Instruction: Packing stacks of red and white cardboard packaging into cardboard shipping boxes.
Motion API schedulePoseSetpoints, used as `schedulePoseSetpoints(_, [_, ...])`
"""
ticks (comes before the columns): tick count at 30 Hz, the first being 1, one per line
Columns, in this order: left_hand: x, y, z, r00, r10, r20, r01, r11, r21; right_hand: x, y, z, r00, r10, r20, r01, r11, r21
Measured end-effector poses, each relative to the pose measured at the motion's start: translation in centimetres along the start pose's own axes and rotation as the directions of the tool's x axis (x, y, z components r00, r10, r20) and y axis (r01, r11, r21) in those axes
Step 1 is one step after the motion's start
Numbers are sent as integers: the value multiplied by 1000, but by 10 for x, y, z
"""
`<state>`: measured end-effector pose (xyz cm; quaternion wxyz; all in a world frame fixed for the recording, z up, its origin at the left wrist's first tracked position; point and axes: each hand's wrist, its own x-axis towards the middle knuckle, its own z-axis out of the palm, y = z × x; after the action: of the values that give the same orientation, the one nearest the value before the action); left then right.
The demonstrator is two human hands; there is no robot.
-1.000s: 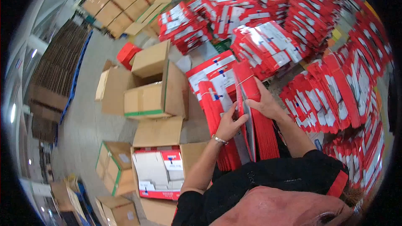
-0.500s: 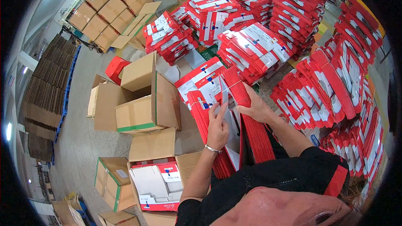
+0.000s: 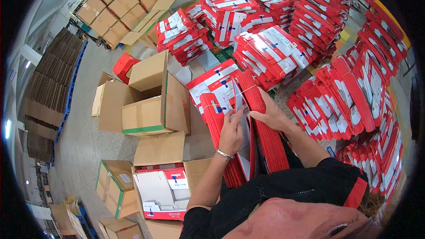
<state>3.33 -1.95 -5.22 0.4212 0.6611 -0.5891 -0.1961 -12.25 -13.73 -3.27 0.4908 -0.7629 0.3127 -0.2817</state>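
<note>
Two hands work at centre frame over a standing row of red flat folders (image 3: 265, 150). Left hand (image 3: 231, 133) lies flat, fingers extended, on a white-faced folder (image 3: 244, 137). Right hand (image 3: 271, 114) curls over the row's top edge, gripping it. Grey concrete floor (image 3: 84, 150) spreads toward 9 o'clock. Open cardboard box (image 3: 148, 106) at 10 o'clock; bundled red folder stacks (image 3: 270, 53) at 12 to 3; flattened cardboard (image 3: 46, 88) at far 9.

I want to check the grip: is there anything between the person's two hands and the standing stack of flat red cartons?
Nothing visible. The left hand and the right hand both rest directly on the red cartons, parting the stack.
</note>
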Motion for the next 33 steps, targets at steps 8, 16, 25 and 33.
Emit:
schedulePoseSetpoints(8, [2, 18, -8, 990, -127, 57, 131, 989, -71, 2, 1, 12, 998, -56, -23, 53, 991, -124])
schedulePoseSetpoints(16, [-4, 7, -2, 995, -100, 4, 100, 990, -98, -1, -3, 10, 1000, -20, 0, 20, 999, -45])
schedulePoseSetpoints(25, [0, 9, -9, 993, -116, 1, 115, 985, -126, 5, -7, 9, 999, -39, 8, 38, 998, 45])
schedulePoseSetpoints(33, [-1, 3, -6, 995, -93, 31, 96, 987, -127, 5, -4, 11, 999, -43, -12, 42, 999, -5])
